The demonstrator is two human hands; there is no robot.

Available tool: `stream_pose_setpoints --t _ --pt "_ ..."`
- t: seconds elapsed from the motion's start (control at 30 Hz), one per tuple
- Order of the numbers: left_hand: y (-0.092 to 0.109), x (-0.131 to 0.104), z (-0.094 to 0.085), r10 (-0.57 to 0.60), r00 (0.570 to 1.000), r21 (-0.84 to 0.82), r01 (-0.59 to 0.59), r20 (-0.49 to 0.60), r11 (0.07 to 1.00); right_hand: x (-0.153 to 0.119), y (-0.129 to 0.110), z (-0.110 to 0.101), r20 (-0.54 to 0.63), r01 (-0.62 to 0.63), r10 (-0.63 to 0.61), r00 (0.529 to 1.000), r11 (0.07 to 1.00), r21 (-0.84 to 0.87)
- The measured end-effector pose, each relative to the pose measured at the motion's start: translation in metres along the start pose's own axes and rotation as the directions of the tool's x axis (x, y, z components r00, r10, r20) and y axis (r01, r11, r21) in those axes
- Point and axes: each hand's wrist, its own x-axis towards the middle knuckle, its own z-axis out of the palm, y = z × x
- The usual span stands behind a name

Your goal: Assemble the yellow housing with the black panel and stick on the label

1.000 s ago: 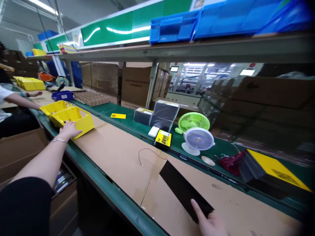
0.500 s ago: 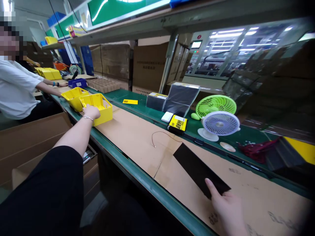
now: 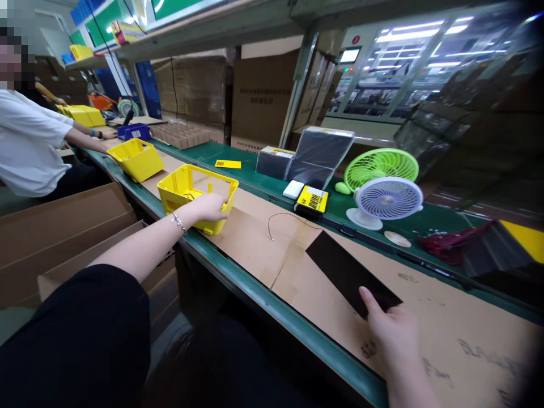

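Observation:
My left hand (image 3: 208, 208) grips the near wall of an open yellow plastic housing (image 3: 172, 203) over the cardboard-covered bench. Just beyond it sits another yellow housing (image 3: 142, 163). My right hand (image 3: 395, 328) holds the near end of a flat black rectangular panel (image 3: 346, 269), thumb on top and the other fingers mostly hidden. A thin dark wire (image 3: 284, 214) curls over the cardboard from the panel's far end, with a small connector at its tip.
Along the green bench (image 3: 250, 184) stand a white fan (image 3: 386, 198), a green fan (image 3: 382, 161), a yellow-and-black box (image 3: 312, 199) and wrapped dark panels (image 3: 321, 153). A co-worker (image 3: 32, 136) sits at the far left. Open cartons (image 3: 63, 221) lie below, and a shelf (image 3: 229, 42) runs overhead.
My left hand has drawn the nearer yellow housing toward me and to the right, away from the other one. My right hand keeps its hold on the panel. The view has shifted slightly.

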Motion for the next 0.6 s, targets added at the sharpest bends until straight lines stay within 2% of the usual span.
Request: stream_pose_setpoints --t 0.1,0.2,0.37,0.47,0.53,0.6 --pt "0.017 -0.015 0.002 0.077 0.995 0.014 -0.076 -0.062 0.997 0.002 0.003 0.003 -0.051 0.002 -0.002 0.999 1.000 0.005" --pt "0.020 -0.032 0.006 0.099 0.984 0.026 -0.096 -0.148 0.995 0.006 0.008 0.007 -0.117 0.031 -0.026 0.993 0.999 0.036" --pt "-0.007 -0.060 0.017 0.025 0.960 -0.005 -0.027 -0.278 1.000 0.006 0.012 0.016 -0.206 0.032 -0.027 0.978 0.999 0.021" --pt "-0.026 -0.069 0.026 -0.010 0.955 -0.050 -0.005 -0.297 0.999 -0.001 0.008 0.020 -0.250 0.024 -0.029 0.968 0.999 -0.024" --pt "-0.034 -0.071 0.031 -0.011 0.956 -0.078 -0.013 -0.294 0.997 -0.009 0.005 0.021 -0.287 0.091 -0.105 0.952 0.994 -0.060" --pt "-0.039 -0.069 0.036 -0.008 0.953 -0.101 -0.024 -0.304 0.995 -0.022 0.001 0.020 -0.296 0.232 -0.251 0.922 0.968 -0.100"
